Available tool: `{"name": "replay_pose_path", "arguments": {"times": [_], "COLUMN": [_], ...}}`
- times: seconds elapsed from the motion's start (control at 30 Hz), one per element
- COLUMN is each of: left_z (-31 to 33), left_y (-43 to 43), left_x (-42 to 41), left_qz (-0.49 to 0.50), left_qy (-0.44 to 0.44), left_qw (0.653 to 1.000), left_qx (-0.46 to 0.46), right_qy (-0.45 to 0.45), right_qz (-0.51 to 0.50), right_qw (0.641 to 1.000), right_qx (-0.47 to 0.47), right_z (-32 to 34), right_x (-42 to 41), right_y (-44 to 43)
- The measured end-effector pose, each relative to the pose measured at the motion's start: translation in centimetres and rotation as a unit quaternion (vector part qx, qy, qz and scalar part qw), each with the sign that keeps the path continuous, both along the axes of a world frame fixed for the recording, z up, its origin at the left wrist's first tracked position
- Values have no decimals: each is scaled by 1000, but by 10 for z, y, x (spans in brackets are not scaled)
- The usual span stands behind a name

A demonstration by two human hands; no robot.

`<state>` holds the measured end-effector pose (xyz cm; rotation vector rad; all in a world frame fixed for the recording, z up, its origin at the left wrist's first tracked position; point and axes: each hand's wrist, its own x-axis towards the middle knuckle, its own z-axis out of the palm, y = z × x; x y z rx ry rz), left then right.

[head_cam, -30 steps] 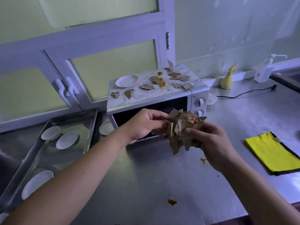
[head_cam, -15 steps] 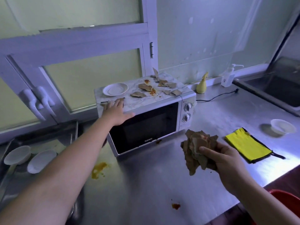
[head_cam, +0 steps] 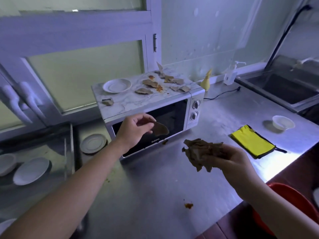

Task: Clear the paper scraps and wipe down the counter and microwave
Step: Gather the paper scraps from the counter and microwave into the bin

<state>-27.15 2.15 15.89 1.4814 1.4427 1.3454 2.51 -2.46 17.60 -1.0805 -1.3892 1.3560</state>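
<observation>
Head view: a microwave (head_cam: 195, 107) is seen on a steel counter (head_cam: 155, 187).
Left hand (head_cam: 133, 131): held before the microwave door; one paper scrap (head_cam: 160, 129) is pinched between thumb and curled fingers.
Right hand (head_cam: 231, 161): held right of the microwave front; a wad of scraps (head_cam: 200, 152) is gripped in curled fingers.
Loose scraps (head_cam: 150, 83): scattered on the microwave top, beside a white saucer (head_cam: 117, 85).
Yellow cloth (head_cam: 250, 142): laid flat right of the microwave.

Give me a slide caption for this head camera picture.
Left hand pinches a paper scrap before the microwave; right hand grips a wad of scraps.
</observation>
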Motion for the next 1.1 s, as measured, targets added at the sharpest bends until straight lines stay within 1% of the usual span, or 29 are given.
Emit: {"name": "replay_pose_path", "arguments": {"times": [0.03, 0.1, 0.2, 0.3, 0.4, 0.47, 0.53, 0.57, 0.6, 0.63, 0.67, 0.7, 0.73, 0.77, 0.83, 0.87, 0.9, 0.97, 1.0, 1.1], "left_z": [1, 5, 11, 21, 29, 31, 30, 28, 26, 24, 22, 20, 19, 17, 12, 9, 6, 0, -3, -8], "left_y": [-7, -19, -31, -40, -46, -47, -43, -37, -28, -18, -5, 8, 20, 32, 52, 58, 63, 67, 67, 54], "left_x": [7, 18, 25, 25, 22, 19, 11, 5, -2, -12, -26, -42, -61, -80, -115, -127, -136, -143, -144, -136], "left_qz": [-34, -86, -127, -180, -227, -264, -296, -287, -251, -179, -84, 15, 94, 138, 162, 160, 152, 130, 125, 119], "left_qy": [-34, -59, -39, -33, -46, -61, -51, -38, -15, 26, 91, 178, 265, 331, 415, 442, 452, 431, 423, 420], "left_qw": [999, 994, 991, 983, 971, 958, 947, 951, 963, 980, 991, 984, 959, 933, 890, 874, 866, 872, 875, 885], "left_qx": [-12, -23, -17, -25, -64, -95, -114, -113, -99, -76, -48, -27, -25, -40, -98, -125, -152, -193, -199, -160], "right_qy": [-8, -20, -38, -39, -40, -31, -21, -17, -15, -15, -18, -24, -30, -34, -32, -28, -23, -16, -17, -19], "right_qz": [20, 60, 108, 113, 127, 135, 123, 111, 97, 84, 70, 54, 36, 16, -24, -42, -57, -81, -86, -85], "right_qw": [1000, 997, 991, 991, 989, 989, 991, 993, 995, 996, 997, 998, 999, 999, 998, 997, 996, 993, 993, 992], "right_qx": [23, 54, 66, 67, 68, 52, 37, 31, 25, 19, 13, 6, -3, -14, -39, -53, -66, -81, -84, -87], "right_z": [6, 17, 27, 26, 23, 21, 16, 13, 11, 8, 6, 3, 0, -1, -5, -7, -9, -13, -14, -22], "right_x": [-5, -16, -31, -42, -46, -44, -40, -38, -36, -33, -30, -26, -22, -18, -11, -7, -4, 1, 4, 7], "right_y": [-1, -1, 0, 2, -1, -2, 0, 1, 1, 2, 1, 0, -2, -3, -9, -12, -14, -18, -19, -25]}}
